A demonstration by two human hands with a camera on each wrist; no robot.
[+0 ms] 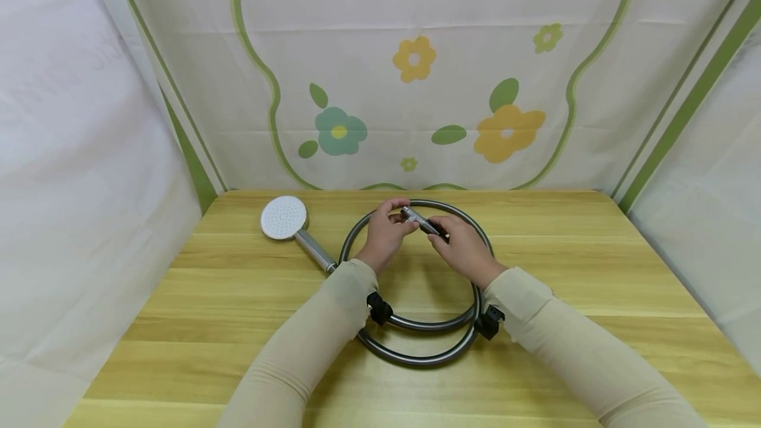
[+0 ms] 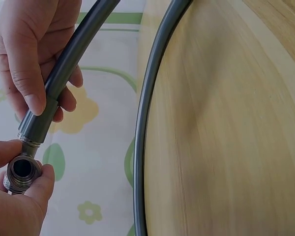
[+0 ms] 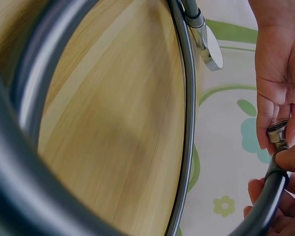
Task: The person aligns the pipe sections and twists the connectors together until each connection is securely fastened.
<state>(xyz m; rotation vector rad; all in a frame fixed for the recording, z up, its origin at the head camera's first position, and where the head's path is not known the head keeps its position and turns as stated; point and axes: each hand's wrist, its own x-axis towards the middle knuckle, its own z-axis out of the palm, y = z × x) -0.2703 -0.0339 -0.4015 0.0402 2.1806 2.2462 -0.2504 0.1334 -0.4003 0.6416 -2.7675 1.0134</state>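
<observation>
Both hands meet over the coiled dark grey shower hose (image 1: 419, 360), at its free end. My left hand (image 1: 383, 235) pinches the metal connector nut (image 2: 19, 186) between thumb and fingers, its round threaded opening showing in the left wrist view. Just behind the nut, my right hand (image 1: 466, 249) grips the grey end sleeve (image 2: 37, 123) of the hose. Held up at a slant, this end sits above the back of the coil. A shower head (image 1: 284, 218) with a white spray face lies at the left, its handle (image 1: 314, 248) joined to the hose's other end.
Hose loops lie on the wooden table (image 1: 594, 362) beneath and around both forearms. Behind the table's back edge hangs a white cloth (image 1: 368, 38) printed with flowers. More white cloth (image 1: 83, 170) closes off the left side. Black wrist mounts (image 1: 378, 309) hang close to the hose.
</observation>
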